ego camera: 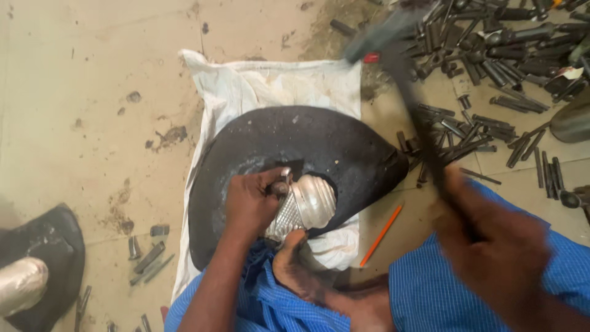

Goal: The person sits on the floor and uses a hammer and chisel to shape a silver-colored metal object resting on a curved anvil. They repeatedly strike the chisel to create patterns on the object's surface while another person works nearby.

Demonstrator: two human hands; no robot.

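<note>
Gripping a small dark punch (279,186) upright against a ribbed silver metal piece (306,206), the left hand (251,206) is closed around the tool at the centre of a black rounded block (276,138) resting on a white cloth (270,83) on the floor. The right hand (491,246), at four o'clock from the piece, is clenched on the handle of a blurred hammer (393,43) raised toward one o'clock. A bare foot (295,264) touches the piece from six o'clock, an orange pencil (381,235) lies at three o'clock, and loose dark punches (491,67) crowd the floor at two o'clock.
</note>
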